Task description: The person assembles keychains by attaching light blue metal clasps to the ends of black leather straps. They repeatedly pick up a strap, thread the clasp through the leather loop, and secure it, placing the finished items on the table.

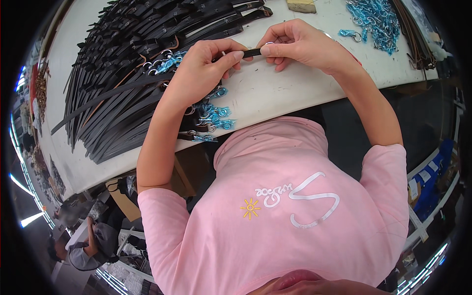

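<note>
Between my two hands, above the white table (280, 86), runs a short length of black strap (252, 52). My left hand (205, 61) pinches one end of it with thumb and forefinger. At the other end, my right hand (307, 46) grips it the same way, with part of a metal ring showing by its fingertips. Most of the strap is hidden by my fingers. Beside and beneath my left forearm lies a big pile of black straps (110, 105). Metal hooks in blue film (214, 118) hang off the pile's near right side.
A heap of blue-wrapped metal hooks (378, 24) sits at the far right, beside a bundle of thin brown strips (413, 37). A yellowish block (301, 6) rests at the back. Another person (88, 248) is at the lower left, away from the table.
</note>
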A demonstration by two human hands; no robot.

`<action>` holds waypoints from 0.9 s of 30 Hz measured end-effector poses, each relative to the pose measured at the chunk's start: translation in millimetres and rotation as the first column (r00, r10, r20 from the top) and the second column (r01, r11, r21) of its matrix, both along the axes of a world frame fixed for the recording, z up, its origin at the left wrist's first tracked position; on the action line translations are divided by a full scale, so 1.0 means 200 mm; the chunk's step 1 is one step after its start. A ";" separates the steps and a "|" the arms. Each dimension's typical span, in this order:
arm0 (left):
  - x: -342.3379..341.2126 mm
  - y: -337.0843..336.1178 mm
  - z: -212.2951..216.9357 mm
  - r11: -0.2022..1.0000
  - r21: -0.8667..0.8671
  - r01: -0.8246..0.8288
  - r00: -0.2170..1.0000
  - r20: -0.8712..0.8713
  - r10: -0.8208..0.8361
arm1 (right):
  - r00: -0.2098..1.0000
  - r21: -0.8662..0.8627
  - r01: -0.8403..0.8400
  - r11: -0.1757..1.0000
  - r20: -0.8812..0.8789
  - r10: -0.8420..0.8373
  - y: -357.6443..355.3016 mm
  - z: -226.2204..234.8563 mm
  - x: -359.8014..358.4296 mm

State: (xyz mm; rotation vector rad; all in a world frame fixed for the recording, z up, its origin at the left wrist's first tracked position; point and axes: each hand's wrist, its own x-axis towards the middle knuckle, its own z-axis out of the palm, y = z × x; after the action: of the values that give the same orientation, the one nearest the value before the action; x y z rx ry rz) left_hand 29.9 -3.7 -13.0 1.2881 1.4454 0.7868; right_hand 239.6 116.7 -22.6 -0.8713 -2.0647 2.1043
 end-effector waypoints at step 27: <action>-0.01 0.00 0.01 0.998 -0.060 0.031 0.999 -0.009 -0.031 | 1.000 0.013 0.025 1.000 -0.012 -0.025 -0.02 0.01 -0.01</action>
State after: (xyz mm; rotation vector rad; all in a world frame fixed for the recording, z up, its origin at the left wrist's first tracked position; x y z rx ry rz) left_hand 27.7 -3.4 -11.4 1.2674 1.4426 0.7126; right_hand 238.1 113.6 -20.0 -0.8766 -2.0484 2.0761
